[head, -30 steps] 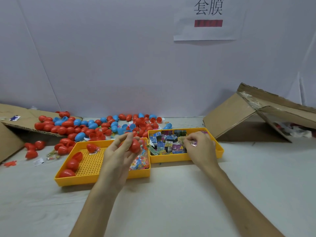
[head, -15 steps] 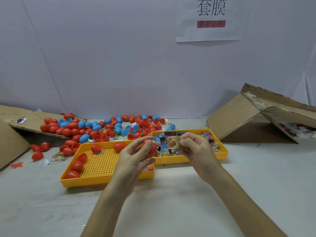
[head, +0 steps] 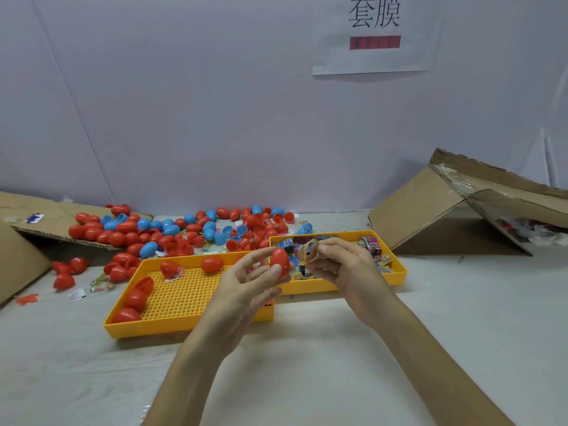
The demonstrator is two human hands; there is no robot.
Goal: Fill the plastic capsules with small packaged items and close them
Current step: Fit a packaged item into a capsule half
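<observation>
Red capsule (head: 280,262) stands upright between the thumb and fingertips of the left hand (head: 246,287), raised over the junction of the two yellow trays. Right hand (head: 344,269) pinches a small curled packet (head: 309,253) just beside the capsule's upper end; contact between them cannot be confirmed. Left tray (head: 184,329) carries red capsules along its left and far edges. Right tray (head: 396,265) carries mixed packets. Loose capsule pile (head: 172,229) lies behind both trays, near the wall. Table surface (head: 307,364) spreads from the trays' near rims toward the person. Cardboard box (head: 430,216) stands well right.
</observation>
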